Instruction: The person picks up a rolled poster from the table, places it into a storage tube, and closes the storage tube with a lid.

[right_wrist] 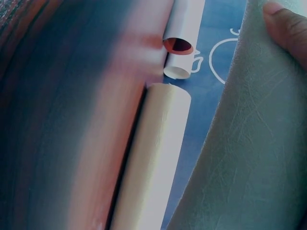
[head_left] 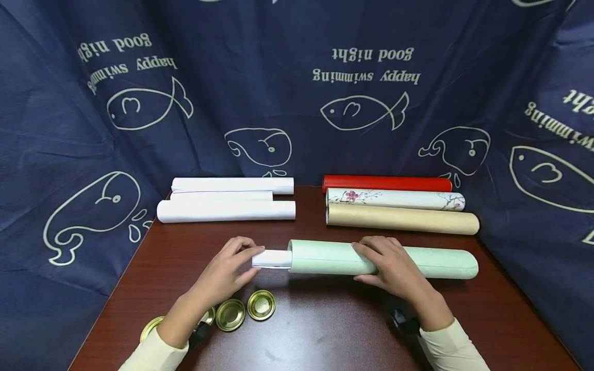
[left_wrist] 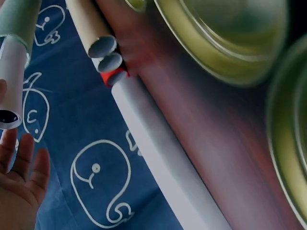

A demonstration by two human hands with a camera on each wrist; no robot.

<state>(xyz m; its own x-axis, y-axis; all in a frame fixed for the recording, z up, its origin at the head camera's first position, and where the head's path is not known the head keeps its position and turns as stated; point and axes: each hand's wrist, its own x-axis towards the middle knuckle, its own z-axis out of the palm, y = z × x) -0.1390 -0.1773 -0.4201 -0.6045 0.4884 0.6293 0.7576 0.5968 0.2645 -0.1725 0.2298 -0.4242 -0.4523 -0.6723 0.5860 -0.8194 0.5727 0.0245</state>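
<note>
A roll of white paper (head_left: 274,258) sticks out of the left end of a pale green tube (head_left: 325,256). My left hand (head_left: 227,268) holds the roll's outer end between index finger and thumb. In the left wrist view, the other fingers (left_wrist: 36,177) stand off below the roll's hollow end (left_wrist: 12,112). Across the middle of the tube, my right hand (head_left: 392,263) grips it from above, thumb on the near side. The right wrist view shows the tube's wrinkled surface (right_wrist: 249,143) large and close, with a thumb or finger (right_wrist: 288,31) on it.
Several gold lids (head_left: 230,314) lie on the table (head_left: 325,330) near my left forearm. White paper rolls (head_left: 227,211) sit at the back left. At the back right lie a red tube (head_left: 385,183), a flower-patterned tube (head_left: 394,198) and a tan tube (head_left: 403,218), before a blue curtain (head_left: 278,93).
</note>
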